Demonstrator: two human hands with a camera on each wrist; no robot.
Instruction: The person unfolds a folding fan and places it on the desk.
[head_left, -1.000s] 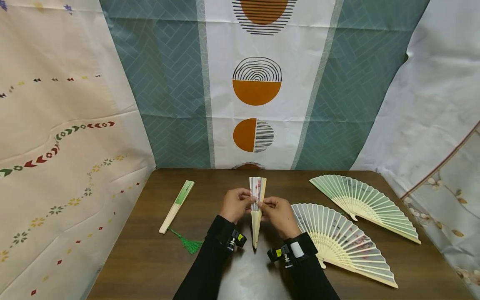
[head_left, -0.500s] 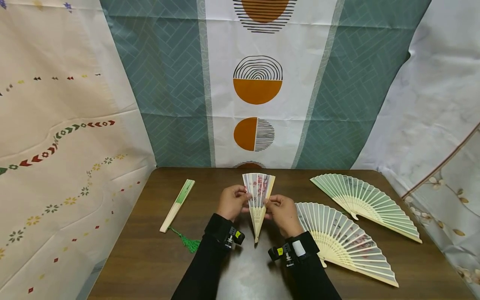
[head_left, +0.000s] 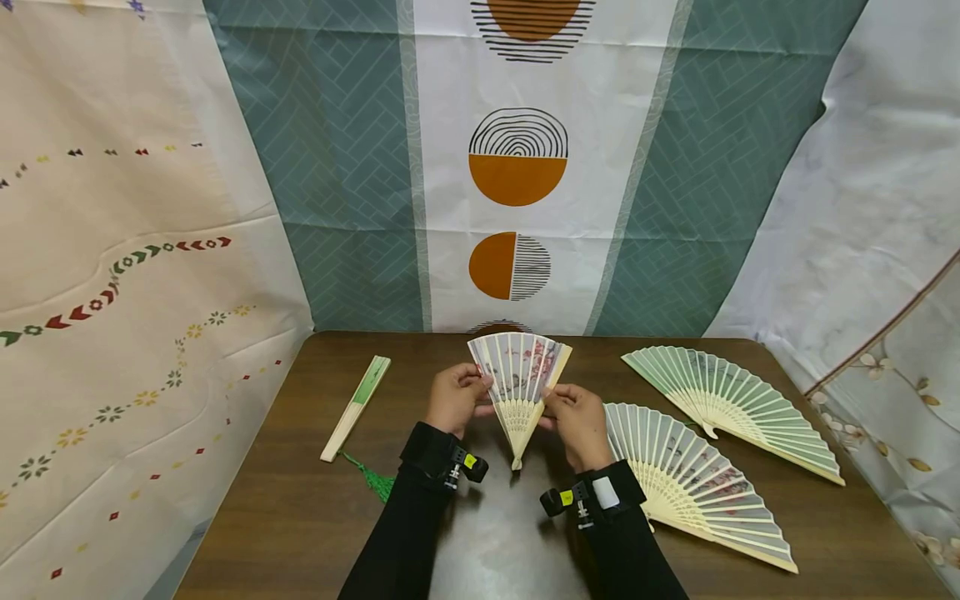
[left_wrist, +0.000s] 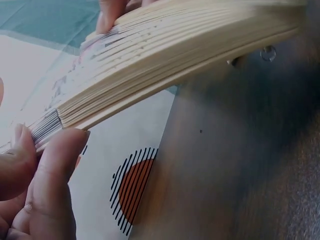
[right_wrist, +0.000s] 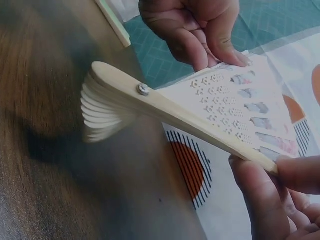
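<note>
Between my two hands a folding fan (head_left: 517, 375) stands partly spread, its pale leaf printed with reddish flowers. My left hand (head_left: 455, 400) pinches its left edge between thumb and fingers. At the opposite edge, my right hand (head_left: 579, 423) pinches the outer guard stick. Pierced ribs and the metal rivet of the fan (right_wrist: 144, 90) show in the right wrist view, with the pivot end pointing toward me. In the left wrist view the ribs of the fan (left_wrist: 135, 75) run close together, seen nearly edge-on.
A closed green fan (head_left: 356, 408) with a green tassel (head_left: 377, 481) lies at the left of the brown table (head_left: 262, 500). Two spread fans lie to the right: a floral white one (head_left: 697, 487) and a green one (head_left: 735, 408) behind it. Patterned cloths hang around the table.
The fan in my hands has gone from nearly folded to partly spread, its leaf widening both ways. My hands have moved apart and slightly up in the view.
</note>
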